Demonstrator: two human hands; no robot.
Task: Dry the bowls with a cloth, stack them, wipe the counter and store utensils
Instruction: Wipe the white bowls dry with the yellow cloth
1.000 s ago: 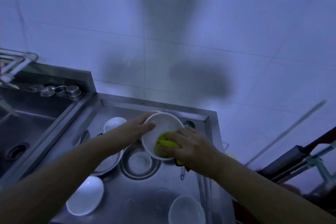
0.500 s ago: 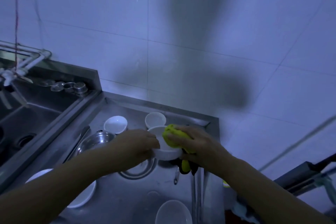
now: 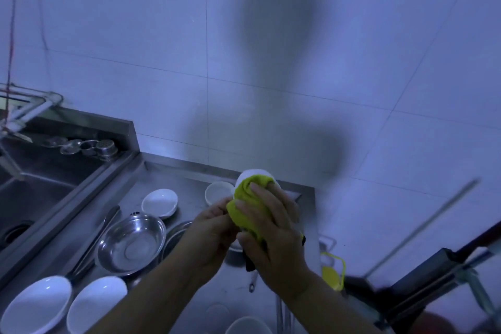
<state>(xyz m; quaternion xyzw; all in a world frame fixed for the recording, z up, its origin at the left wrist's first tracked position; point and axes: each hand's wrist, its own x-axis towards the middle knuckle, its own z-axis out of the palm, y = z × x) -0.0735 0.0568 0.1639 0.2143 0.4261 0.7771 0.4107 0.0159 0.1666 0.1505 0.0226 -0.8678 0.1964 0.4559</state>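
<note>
The steel surface (image 3: pixel 189 295) takes up the lower left, set against the tiled wall (image 3: pixel 298 62) with the sink basin (image 3: pixel 35 198) just beside it, presumably so washed things can drain close to where they were rinsed. On it, spread out singly instead of stacked, lie a metal bowl (image 3: pixel 130 244) in the middle, two white plates (image 3: pixel 36 304) at the near edge, a shallow white dish (image 3: pixel 160 202) farther back and a small white cup (image 3: pixel 218 192) near the wall; being apart, they are likely waiting their turn to be dried. Above these, held up off the surface between both hands, is the white bowl (image 3: pixel 253 173), only its far rim showing. The left hand (image 3: pixel 211 233) has its grip closed on the bowl's near side, steadying it. The right hand (image 3: pixel 271 228) clutches the yellow-green cloth (image 3: pixel 244 198) and presses it over the bowl, fingers (image 3: pixel 260 190) wrapped round the wad, which suits rubbing it dry. Smallest, a thin utensil handle (image 3: pixel 252 283) lies on the steel below the wrists.
</note>
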